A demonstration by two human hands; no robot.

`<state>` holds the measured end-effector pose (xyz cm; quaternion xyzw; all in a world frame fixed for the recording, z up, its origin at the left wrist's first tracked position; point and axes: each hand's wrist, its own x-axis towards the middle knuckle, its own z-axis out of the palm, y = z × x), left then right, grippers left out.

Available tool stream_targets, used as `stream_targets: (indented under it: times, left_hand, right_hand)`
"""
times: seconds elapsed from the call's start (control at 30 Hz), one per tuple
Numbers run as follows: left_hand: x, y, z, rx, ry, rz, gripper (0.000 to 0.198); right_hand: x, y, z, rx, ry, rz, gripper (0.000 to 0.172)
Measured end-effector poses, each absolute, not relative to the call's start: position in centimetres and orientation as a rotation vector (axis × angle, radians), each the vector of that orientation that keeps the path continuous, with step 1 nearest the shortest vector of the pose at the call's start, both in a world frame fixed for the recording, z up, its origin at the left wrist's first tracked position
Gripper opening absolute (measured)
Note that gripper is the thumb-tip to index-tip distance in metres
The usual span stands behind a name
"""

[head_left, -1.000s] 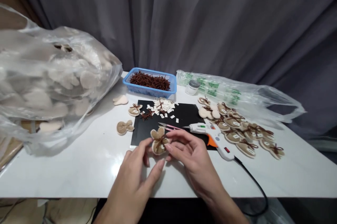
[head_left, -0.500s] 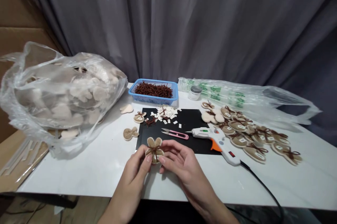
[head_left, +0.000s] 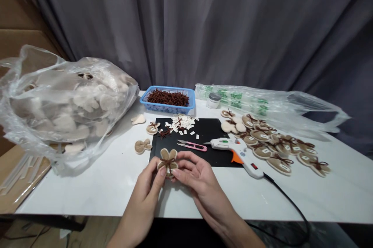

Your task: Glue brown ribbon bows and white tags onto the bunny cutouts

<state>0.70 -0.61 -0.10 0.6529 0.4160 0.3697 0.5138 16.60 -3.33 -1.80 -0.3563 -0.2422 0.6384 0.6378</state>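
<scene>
Between my two hands is a small tan felt bunny-shaped piece (head_left: 168, 156) with pale edging and a brown bow across it. My left hand (head_left: 147, 184) pinches its left side between thumb and fingers. From the right, my right hand (head_left: 198, 176) grips the lower edge, its thumb over the front. Just beyond lies a black mat (head_left: 215, 129), bearing pink thread snips (head_left: 194, 146), a heap of small white tags (head_left: 183, 122) and a few loose brown bows (head_left: 165, 133). A white glue gun (head_left: 230, 144) with an orange trigger rests across the mat's right edge.
Finished-looking bunny pieces with bows and tags (head_left: 260, 133) are piled at right. A blue basket (head_left: 189, 105) holds brown bows, beside a lidded jar (head_left: 213, 100). A clear bag of felt pieces (head_left: 78, 104) fills the left. The glue gun's cord (head_left: 287, 197) trails off the front edge.
The view has shifted slightly. Both hands still hold the bunny piece, and my right thumb has moved a little over its lower front, where the white tag no longer shows.
</scene>
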Motion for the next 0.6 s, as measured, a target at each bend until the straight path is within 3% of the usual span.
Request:
stream_targets:
  times: [0.6]
  left_hand:
    - [-0.1, 0.5, -0.2, 1.513, 0.949, 0.951, 0.04]
  right_hand:
    - [16.6, -3.3, -1.9, -0.812, -0.562, 1.422, 0.056]
